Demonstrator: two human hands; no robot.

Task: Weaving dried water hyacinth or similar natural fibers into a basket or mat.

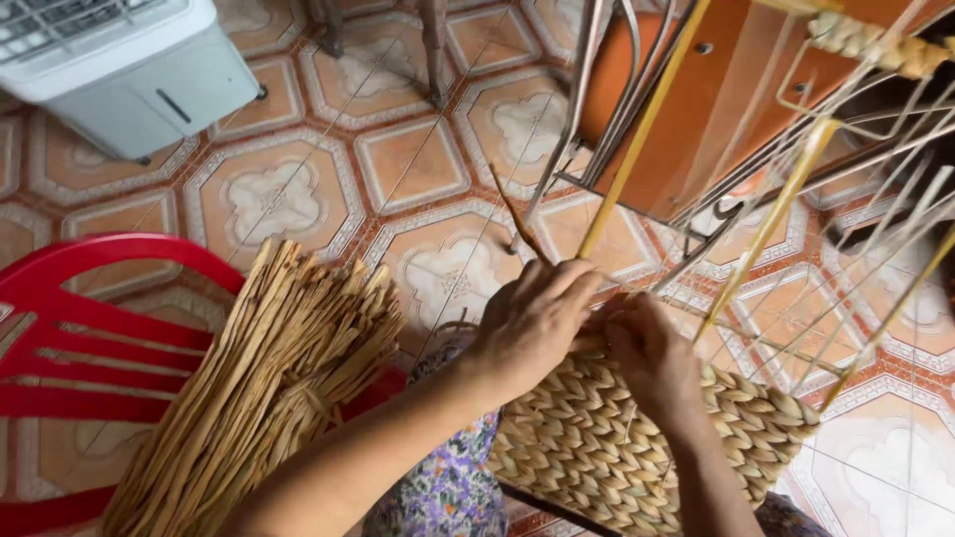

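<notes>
Hands: left hand (527,323), right hand (649,350) pinching strands atop woven basket (607,438).

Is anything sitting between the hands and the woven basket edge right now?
Nothing visible. The left hand and right hand both rest directly on the top edge of the woven basket. The wire frame rises beyond the hands, and the straw bundle lies off to the left.
</notes>
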